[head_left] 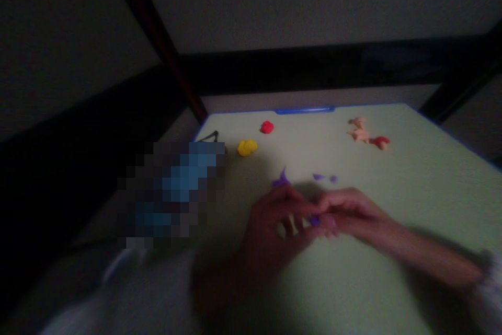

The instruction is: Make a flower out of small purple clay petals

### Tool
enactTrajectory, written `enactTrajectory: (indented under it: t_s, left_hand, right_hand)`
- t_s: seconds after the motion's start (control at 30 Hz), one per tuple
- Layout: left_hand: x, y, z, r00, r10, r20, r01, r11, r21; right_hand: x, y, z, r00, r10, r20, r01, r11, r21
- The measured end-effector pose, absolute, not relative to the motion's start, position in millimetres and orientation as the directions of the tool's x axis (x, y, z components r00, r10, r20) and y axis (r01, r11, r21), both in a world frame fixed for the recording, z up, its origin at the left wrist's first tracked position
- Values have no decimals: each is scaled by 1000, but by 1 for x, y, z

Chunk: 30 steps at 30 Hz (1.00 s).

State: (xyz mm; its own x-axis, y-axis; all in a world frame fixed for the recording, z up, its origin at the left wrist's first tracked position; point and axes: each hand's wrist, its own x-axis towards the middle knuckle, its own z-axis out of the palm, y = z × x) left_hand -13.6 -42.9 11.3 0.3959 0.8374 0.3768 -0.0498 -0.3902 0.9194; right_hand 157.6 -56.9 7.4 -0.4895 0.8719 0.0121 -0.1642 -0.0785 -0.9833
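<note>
Between the fingertips of both hands, above the near part of a pale table, is a small purple lump of modelling clay (315,220). My left hand (270,230) pinches it from the left, thumb and fingers curved toward it. From the right, my right hand (349,212) closes on the same lump, so its fingers hide part of it. Just beyond my left hand lies a pointed purple clay piece (282,178), partly covered by that hand. Two smaller bits, a flat purple clay scrap (318,176) and a purple clay dot (333,179), rest past my right hand.
A yellow clay lump (247,147) and a red clay lump (267,127) sit farther back on the table (411,204). At the back right lie peach clay pieces (358,134) beside a red-and-peach piece (380,142). A blurred-out blue object (184,178) stands at the left edge.
</note>
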Motion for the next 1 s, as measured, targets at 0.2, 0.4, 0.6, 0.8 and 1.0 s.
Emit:
enactTrajectory:
  t_s: [0.2,0.4,0.6,0.8,1.0]
  left_hand:
    - [-14,-43,13,336,868,367,-79,-362,929]
    - [-16,-41,9,391,849,356,-20,-379,925]
    - [-16,-42,4,365,875,318,-55,-321,946]
    - [-17,-45,5,331,881,339,-86,-330,940]
    - [-21,-42,10,270,876,400,-31,-407,913]
  right_hand:
    - [159,-56,11,-481,877,11,-173,-83,-981]
    - [160,-55,10,-451,891,-51,-173,-143,-974]
    - [157,-57,5,-409,909,-79,-319,-223,-921]
    - [156,-56,8,-429,903,-27,-438,-234,-868]
    - [166,-51,17,-437,899,-36,-410,-235,-882]
